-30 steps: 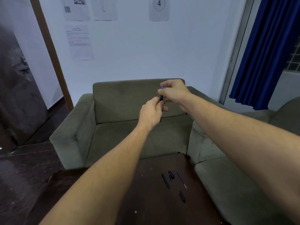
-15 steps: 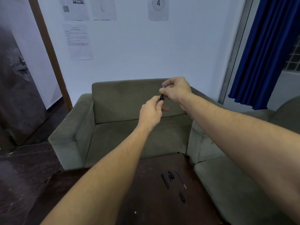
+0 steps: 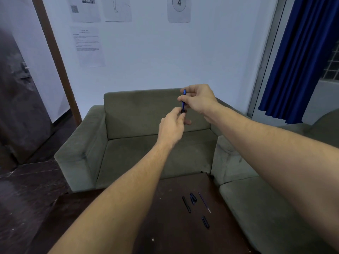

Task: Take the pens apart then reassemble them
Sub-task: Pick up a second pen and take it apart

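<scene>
Blue pen (image 3: pixel 183 101) held up at arm's length in front of olive sofa (image 3: pixel 139 114), well above dark table (image 3: pixel 165 226). Long axis near upright, slightly tilted, top end up by the right hand (image 3: pixel 199 101), lower dark end down in the left hand (image 3: pixel 172 127). Right fingers pinched narrow on upper part; left fingers closed on lower end. Both hands touching pen, one above the other along the axis, so probably pulling or twisting apart along that line. Loose on table: dark barrel piece (image 3: pixel 186 204), cap-like piece (image 3: pixel 193 198), thin refill (image 3: pixel 204 202), another short dark piece (image 3: pixel 205 222). One pen likely already apart.
</scene>
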